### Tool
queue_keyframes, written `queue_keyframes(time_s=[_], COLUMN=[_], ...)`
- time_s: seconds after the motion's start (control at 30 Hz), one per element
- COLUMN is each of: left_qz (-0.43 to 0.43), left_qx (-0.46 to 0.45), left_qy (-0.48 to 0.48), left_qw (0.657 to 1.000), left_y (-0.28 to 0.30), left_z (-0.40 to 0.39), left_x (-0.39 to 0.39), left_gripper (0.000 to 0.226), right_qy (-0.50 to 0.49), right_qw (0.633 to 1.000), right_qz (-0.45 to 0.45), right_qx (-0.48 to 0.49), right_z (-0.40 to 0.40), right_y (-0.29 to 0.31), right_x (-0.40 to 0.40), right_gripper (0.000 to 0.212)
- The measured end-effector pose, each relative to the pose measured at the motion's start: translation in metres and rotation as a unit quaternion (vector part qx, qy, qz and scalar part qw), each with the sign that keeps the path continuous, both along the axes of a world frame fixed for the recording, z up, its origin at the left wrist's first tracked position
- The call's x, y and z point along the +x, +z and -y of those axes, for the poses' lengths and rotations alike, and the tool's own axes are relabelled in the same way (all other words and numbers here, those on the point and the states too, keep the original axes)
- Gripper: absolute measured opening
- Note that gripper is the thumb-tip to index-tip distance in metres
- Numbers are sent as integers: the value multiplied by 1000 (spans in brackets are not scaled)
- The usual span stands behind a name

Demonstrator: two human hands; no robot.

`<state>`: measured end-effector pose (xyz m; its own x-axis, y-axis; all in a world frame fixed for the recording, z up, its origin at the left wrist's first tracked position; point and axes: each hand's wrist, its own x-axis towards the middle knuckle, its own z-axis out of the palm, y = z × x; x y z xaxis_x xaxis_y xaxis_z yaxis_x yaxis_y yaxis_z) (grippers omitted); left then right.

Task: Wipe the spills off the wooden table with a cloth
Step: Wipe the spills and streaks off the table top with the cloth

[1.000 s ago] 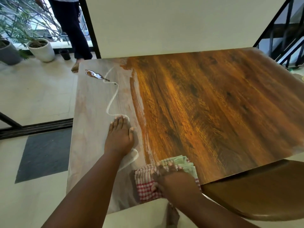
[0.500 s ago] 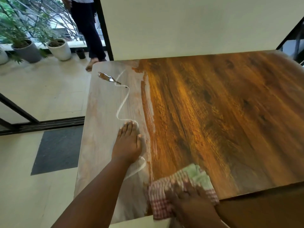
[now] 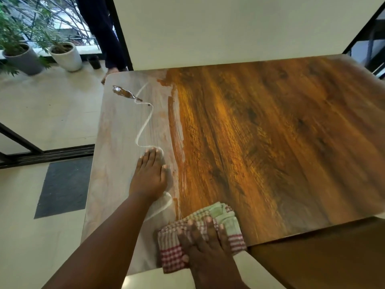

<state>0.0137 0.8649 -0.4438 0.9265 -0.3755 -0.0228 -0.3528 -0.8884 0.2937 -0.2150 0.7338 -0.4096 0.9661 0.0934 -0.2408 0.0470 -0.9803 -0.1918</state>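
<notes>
A wooden table (image 3: 270, 142) fills the view, its left strip pale with wet film. A brown puddle (image 3: 125, 93) lies near the far left corner, and a thin white trail (image 3: 143, 126) snakes from it toward me. My left hand (image 3: 151, 176) lies flat on the wet strip, fingers straight and together, over the trail's near end. My right hand (image 3: 205, 245) presses a folded red-checked and green cloth (image 3: 223, 215) onto the table's near edge with spread straight fingers.
A dark wooden chair seat (image 3: 323, 257) sits at the lower right below the table edge. A person's legs (image 3: 102, 32) stand beyond the far left corner. Potted plants (image 3: 64, 55) line the balcony floor on the left. A black railing (image 3: 370, 42) runs at the right.
The cloth under my right hand has slid a little along the near edge. My left hand has stayed flat on the wet strip. The camera has shifted, moving the table right in view.
</notes>
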Motion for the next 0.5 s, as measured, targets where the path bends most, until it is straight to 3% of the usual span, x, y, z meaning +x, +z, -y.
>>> queue_keyframes(time_s=[0.3,0.5], left_qz=[1,4], left_qx=[-2,-14], left_qy=[-2,-1], left_qw=[1000,1000], left_y=[2,0], left_z=[3,2], left_x=[-2,-4], left_gripper=[69,55], right_qy=[-153,-86], right_qw=[987,996], right_qz=[44,30], right_qx=[16,-6], right_z=[20,-11], right_y=[-17,-11], right_x=[-21,15], right_gripper=[56,55])
